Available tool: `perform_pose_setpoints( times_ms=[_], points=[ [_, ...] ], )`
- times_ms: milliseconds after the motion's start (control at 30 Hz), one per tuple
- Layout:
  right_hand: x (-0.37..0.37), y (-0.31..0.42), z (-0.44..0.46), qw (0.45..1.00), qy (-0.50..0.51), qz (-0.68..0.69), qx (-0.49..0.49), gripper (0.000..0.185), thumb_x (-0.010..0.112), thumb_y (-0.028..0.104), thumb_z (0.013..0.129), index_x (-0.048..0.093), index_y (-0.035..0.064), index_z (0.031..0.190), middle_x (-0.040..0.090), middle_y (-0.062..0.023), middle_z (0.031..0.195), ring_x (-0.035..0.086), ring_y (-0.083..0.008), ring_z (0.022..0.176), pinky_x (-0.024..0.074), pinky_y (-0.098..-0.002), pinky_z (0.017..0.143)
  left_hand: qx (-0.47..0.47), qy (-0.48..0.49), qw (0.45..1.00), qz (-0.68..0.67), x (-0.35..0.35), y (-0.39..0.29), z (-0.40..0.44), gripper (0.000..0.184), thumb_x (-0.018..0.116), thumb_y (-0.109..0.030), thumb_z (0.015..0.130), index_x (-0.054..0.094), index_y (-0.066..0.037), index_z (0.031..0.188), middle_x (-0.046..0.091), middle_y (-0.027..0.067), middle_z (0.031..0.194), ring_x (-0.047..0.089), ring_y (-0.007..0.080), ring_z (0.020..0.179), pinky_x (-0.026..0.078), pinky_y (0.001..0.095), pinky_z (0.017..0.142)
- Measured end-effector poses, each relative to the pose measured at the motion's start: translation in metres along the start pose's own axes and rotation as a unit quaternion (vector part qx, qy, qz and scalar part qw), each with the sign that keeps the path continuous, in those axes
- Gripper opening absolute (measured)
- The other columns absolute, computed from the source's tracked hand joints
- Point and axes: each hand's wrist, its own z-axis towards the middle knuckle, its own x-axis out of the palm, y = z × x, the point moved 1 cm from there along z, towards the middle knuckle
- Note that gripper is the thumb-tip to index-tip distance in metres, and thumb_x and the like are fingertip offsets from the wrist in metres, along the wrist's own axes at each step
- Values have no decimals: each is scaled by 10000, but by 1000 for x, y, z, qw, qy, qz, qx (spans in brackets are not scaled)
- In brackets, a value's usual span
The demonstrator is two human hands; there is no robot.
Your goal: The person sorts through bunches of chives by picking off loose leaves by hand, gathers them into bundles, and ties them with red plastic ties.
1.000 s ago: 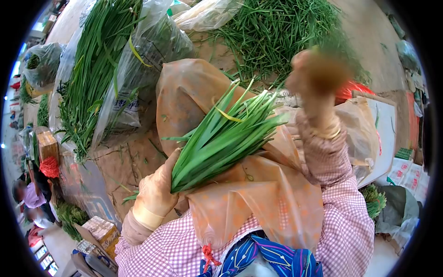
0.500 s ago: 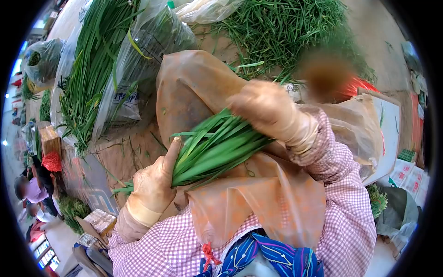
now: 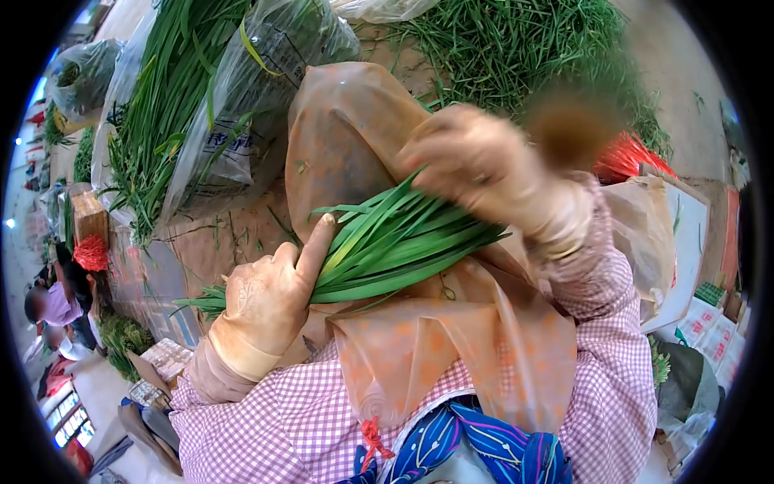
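A bunch of long, flat, chive-like green leaves [image 3: 403, 258] lies across my lap over an orange-tinted plastic apron [image 3: 347, 137]. My left hand [image 3: 270, 294], in a thin pale glove, is closed round the bunch near its left end, with the index finger extended along its upper side. A short tuft pokes out beyond that hand on the left. Above the right part of the bunch is my right hand [image 3: 476, 165], gloved too and smeared by motion. Its fingers are close to the upper leaves, and I cannot tell whether they grip any.
At upper left, more long green leaves [image 3: 177, 89] lie beside a clear plastic bag [image 3: 266, 97]. A heap of loose greens [image 3: 524, 48] spreads at the top. Red ties [image 3: 633, 157] lie at right near a white board [image 3: 685, 234]. Another person [image 3: 60, 302] is at far left.
My right hand has shifted slightly right and up, with its fingers looser over the leaves. The bunch and my left hand appear slightly higher, and the whole view has shifted somewhat.
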Motion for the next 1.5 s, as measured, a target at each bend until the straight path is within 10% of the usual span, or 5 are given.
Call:
perform_pose_setpoints(
  times_ms=[533,767,867,1333,1500],
  points=[
    [-49,-45,-34,786,-365,455,205,157,597,246,928,635,100,882,428,51,542,298,-51,412,214,-217,391,33,-75,994,77,-10,8,3,733,615,-182,726,413,-244,1428,444,53,647,538,200,502,438,352,436],
    [-77,-124,-90,927,-166,-193,275,440,672,345,858,583,57,1180,648,-79,1025,592,-214,974,468,-340,869,113,-168,951,235,-42,18,19,651,559,-160,746,493,-339,1368,397,3,663,461,138,534,387,287,472],
    [-44,-43,-31,981,-93,61,160,559,694,349,828,536,60,1279,585,-131,1242,526,-269,1185,402,-352,1024,158,-205,912,319,-65,13,36,638,558,-170,753,498,-361,1359,410,-18,696,446,116,561,370,269,503],
    [-31,-38,-15,697,-407,580,107,137,587,162,916,612,87,804,413,62,506,318,-65,397,262,-247,381,46,-265,944,190,-8,60,36,607,555,-101,765,511,-214,1360,545,26,850,526,194,663,414,331,599],
    [-82,-114,-77,780,-515,318,161,117,637,204,885,630,111,815,363,82,498,246,-37,399,201,-232,385,21,-276,957,87,11,55,24,601,594,-92,727,555,-199,1317,575,58,926,558,218,751,414,361,659]
  ],
)
